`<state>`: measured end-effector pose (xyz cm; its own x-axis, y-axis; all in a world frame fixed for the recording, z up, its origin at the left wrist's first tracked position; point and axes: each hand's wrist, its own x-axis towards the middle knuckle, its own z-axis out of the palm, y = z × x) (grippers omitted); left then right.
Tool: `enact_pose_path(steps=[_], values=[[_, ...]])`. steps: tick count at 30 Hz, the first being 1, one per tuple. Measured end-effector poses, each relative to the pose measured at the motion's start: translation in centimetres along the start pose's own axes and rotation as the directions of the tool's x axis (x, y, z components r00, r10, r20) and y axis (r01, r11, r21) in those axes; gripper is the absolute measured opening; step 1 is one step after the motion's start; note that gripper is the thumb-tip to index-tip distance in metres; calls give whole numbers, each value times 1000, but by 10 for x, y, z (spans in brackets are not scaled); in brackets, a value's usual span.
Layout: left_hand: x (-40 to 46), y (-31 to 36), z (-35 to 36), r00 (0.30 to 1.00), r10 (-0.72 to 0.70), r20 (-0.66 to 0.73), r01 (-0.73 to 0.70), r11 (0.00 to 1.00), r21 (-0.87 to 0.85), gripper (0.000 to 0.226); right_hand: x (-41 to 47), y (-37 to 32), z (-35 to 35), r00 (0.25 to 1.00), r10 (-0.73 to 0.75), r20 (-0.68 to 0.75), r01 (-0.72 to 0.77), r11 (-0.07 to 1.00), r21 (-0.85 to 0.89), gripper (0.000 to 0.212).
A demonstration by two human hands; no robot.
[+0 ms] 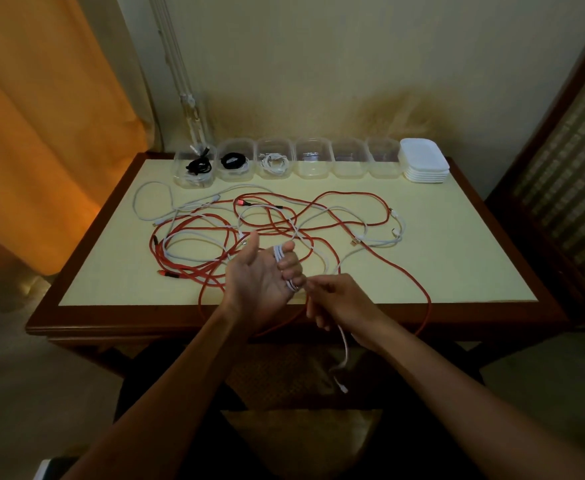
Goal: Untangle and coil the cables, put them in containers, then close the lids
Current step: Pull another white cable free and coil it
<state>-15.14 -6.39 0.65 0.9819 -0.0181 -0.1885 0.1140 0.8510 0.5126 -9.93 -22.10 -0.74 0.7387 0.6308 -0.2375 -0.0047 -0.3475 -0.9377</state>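
Left hand point(261, 271) raised palm-up over the near edge of the table point(457, 265), fingers curled round several turns of a white cable point(286, 268), serving as the form for the coil. Right hand point(336, 299) just beside it, pinching the same cable where it leaves the coil, probably to feed and tension each new turn; free tail hanging below that hand toward the lap, plug end dangling. Beyond the hands, a loose tangle of red cables point(353, 199) and further white cables point(152, 199) spread across the tabletop, crossing at many places, one red loop drooping over the front edge; likely left flat so that single strands can be drawn out. Along the far edge, a row of six clear containers point(313, 157), all uncovered: coiled black cables in the two at the left, a white coil in the third, nothing visible in the other three. At the right end of the row, a stack of white lids point(424, 161), kept handy for closing later. Judged from this: roughly halfway, coiling step in hand.
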Motion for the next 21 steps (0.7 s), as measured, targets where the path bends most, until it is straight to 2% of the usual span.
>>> enact_pose_path(steps=[3, 5, 7, 9, 11, 13, 15, 17, 19, 21], values=[[0, 7, -9, 989, 98, -106, -99, 995, 1, 55, -13, -3, 0, 944, 173, 282, -176, 984, -16, 26], [2, 9, -16, 968, 156, -195, -116, 973, 202, 54, -21, -8, 0, 906, 207, 369, -207, 977, -42, 26], [4, 3, -24, 936, 228, -268, -62, 857, 511, 51, -25, -16, -1, 897, 176, 405, -162, 984, -70, 25], [3, -8, -31, 944, 240, -226, -2, 690, 724, 50, -24, -25, -3, 892, 138, 430, -122, 990, -65, 24], [-1, -15, -35, 980, 162, -115, 7, 552, 834, 55, -20, -33, -5, 894, 101, 436, -112, 994, 0, 24], [-7, -18, -34, 997, 69, -37, 1, 457, 889, 65, -15, -39, -9, 916, 61, 395, -107, 990, 93, 24], [-10, -17, -30, 999, 9, -48, 38, 470, 882, 71, -9, -40, -12, 945, 56, 323, -115, 979, 169, 28], [-11, -17, -28, 997, -38, -74, 83, 525, 847, 59, -5, -38, -13, 965, 64, 253, -122, 968, 221, 29], [-13, -17, -28, 997, -55, -56, 77, 536, 841, 51, -1, -34, -13, 977, 77, 198, -124, 962, 241, 29], [-14, -16, -27, 998, -59, -26, 53, 531, 846, 56, 2, -30, -10, 985, 93, 148, -128, 960, 251, 29]])
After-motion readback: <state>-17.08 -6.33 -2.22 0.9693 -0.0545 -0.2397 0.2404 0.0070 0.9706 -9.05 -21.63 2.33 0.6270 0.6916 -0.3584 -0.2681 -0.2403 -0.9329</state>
